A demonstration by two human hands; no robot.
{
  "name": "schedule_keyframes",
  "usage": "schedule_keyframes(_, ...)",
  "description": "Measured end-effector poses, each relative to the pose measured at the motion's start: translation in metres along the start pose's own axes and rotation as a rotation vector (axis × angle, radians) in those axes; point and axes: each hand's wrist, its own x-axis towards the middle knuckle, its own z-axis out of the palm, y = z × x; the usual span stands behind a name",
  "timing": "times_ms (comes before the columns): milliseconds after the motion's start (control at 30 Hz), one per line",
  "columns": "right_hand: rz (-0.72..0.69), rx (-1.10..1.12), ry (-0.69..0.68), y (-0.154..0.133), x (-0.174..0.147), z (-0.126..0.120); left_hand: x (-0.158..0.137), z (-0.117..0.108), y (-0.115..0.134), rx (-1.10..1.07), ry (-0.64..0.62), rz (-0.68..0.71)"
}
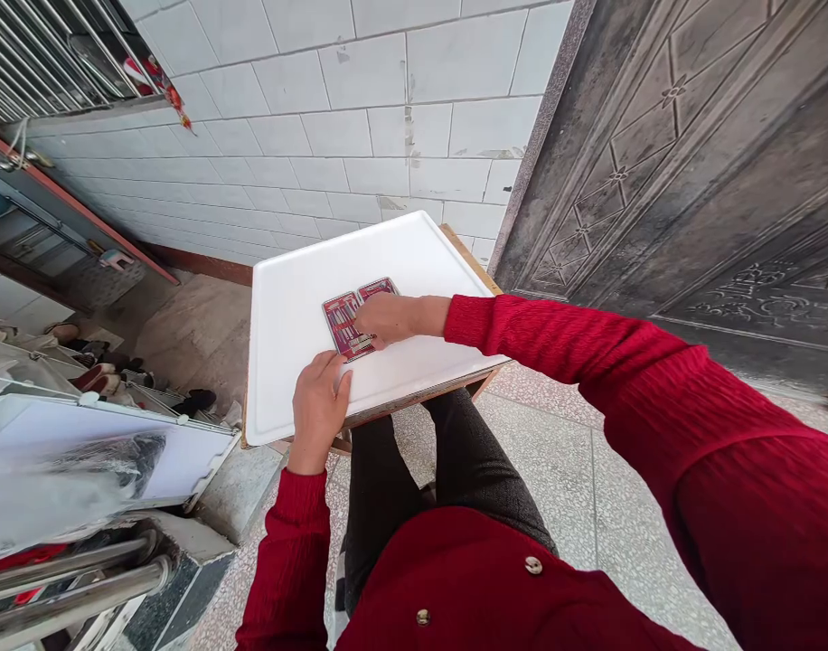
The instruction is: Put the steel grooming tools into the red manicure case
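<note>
White tray [292,307] on a small wooden table [465,256]; red open case [350,321] flat on the tray, near its middle.

Both my arms are out in front of me in red sleeves, over the white tray [298,298]. My left hand [317,398] sits at the tray's near edge, palm down, fingers curled over the rim, wrist straight. My right hand [385,318] is further in, at the tray's middle, knuckles up, fingers bent and pressed down, forearm crossing in from the tray's right side.
</note>
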Motion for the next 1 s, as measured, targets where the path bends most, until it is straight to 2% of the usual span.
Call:
schedule_keyframes(233,0.033,0.015,0.015,0.008,-0.001,0.000,-0.001,-0.001,0.003,0.006,-0.010,0.000)
schedule_keyframes(433,0.172,0.289,0.063,0.031,-0.011,0.009,-0.002,-0.001,0.003,0.003,-0.007,-0.003)
schedule_keyframes(533,0.205,0.325,0.101,0.035,-0.007,0.005,-0.003,-0.001,0.004,0.001,-0.013,0.007)
schedule_keyframes(633,0.197,0.249,0.117,0.021,0.012,-0.006,-0.004,0.000,0.004,0.007,-0.006,0.007)
schedule_keyframes(767,0.101,0.161,0.092,-0.015,0.051,-0.019,-0.006,0.002,0.003,0.013,0.024,0.012)
schedule_keyframes(900,0.024,0.078,0.033,-0.043,0.084,-0.017,-0.007,0.004,0.002,0.024,0.039,0.020)
schedule_keyframes(1000,0.049,0.070,-0.013,-0.048,0.090,-0.011,-0.007,0.004,0.002,0.034,0.041,0.015)
